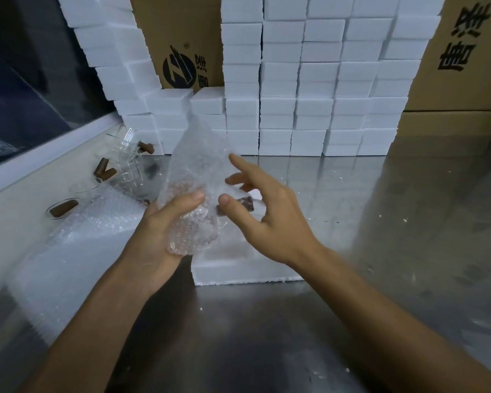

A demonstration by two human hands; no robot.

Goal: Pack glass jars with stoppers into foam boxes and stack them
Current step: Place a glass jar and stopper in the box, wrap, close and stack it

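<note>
Over the middle of the shiny steel worktop [295, 321] you're cradling a clear glass jar swaddled in a crinkly sheet of bubble wrap [193, 177], and that's the part I'd be watching. Your left hand [165, 236] is curling up around the bottom of the bundle, thumb pressing into the bubbles, so it's carrying all the weight. Your right hand [267, 211] is hanging just beside it with fingers spread and nothing in them.

What's worrying me: bubble wrap is slick plastic over smooth round glass, so the jar could be sliding inside the sleeve while you're thinking you've got it. The dark brown stopper [245, 204] is poking out the side near your right thumb, and if that end is tipping down, it could be dropping onto hard steel. The loose upper flap is standing up unfolded too, so it isn't protecting anything yet.

Right under the bundle the open white foam box [238, 272] is sitting, crumbly-edged and light, so it may be skidding when you push the jar in. Toward the worktop's far left edge, the bare glass jars with brown stoppers [125, 163] are lying on their sides, free to roll. Along the far edge the wall of stacked white foam boxes [309, 95] is looking a bit uneven on its left side, in front of the brown cardboard cartons [465, 66].
</note>
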